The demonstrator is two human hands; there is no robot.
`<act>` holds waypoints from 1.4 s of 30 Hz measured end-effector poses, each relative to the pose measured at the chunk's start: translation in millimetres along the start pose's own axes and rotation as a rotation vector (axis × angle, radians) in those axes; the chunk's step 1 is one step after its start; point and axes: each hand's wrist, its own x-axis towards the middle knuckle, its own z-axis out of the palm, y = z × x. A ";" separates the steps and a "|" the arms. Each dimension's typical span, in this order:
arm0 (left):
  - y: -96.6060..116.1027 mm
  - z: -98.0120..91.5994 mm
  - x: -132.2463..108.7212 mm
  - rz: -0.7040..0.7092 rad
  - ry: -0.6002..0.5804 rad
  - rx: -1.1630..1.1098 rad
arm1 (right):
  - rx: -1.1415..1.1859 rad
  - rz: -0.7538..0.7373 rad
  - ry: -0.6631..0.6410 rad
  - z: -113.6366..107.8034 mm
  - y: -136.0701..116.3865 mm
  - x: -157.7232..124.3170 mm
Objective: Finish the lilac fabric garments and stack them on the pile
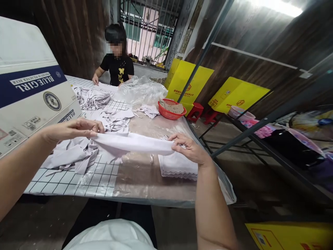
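A white strip of fabric (137, 143) is stretched out above the table between my two hands. My left hand (78, 129) pinches its left end, and my right hand (188, 148) pinches the right end between thumb and fingers. Below my right hand lies a neat stack of white fabric pieces (179, 167) with a wavy front edge. Under and beside my left hand is a loose heap of white fabric pieces (74, 156). More such pieces (114, 119) are spread farther back on the table.
A large carton (28, 93) stands at the left. Across the table (99, 178), a person in black (118, 67) handles white fabric near a bundled pile (92, 98). Clear plastic (143, 88) and a red basket (171, 113) sit at the back. A metal pole (239, 135) slants at right.
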 end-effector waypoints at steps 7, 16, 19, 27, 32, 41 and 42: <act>3.3 -10.2 15.4 -0.124 -0.209 0.220 | 0.024 0.033 0.045 -9.3 1.1 4.6; 12.5 -18.1 27.7 -0.278 -0.297 0.197 | 0.090 0.131 0.158 -15.0 6.4 6.5; 4.2 -22.6 31.3 -0.325 -0.184 0.223 | 0.059 0.111 0.184 -16.0 0.3 3.4; 42.9 64.8 42.9 -0.367 -0.007 0.216 | 0.030 0.098 0.089 43.2 -22.7 35.0; 59.1 140.4 47.4 -0.178 -0.049 0.077 | 0.169 0.295 0.013 90.1 -18.2 66.1; 51.0 144.8 49.8 -0.222 -0.016 0.616 | 0.574 0.498 0.057 109.2 -17.4 73.1; 50.1 145.7 48.3 -0.219 -0.035 0.673 | 0.621 0.537 0.049 110.8 -19.1 72.9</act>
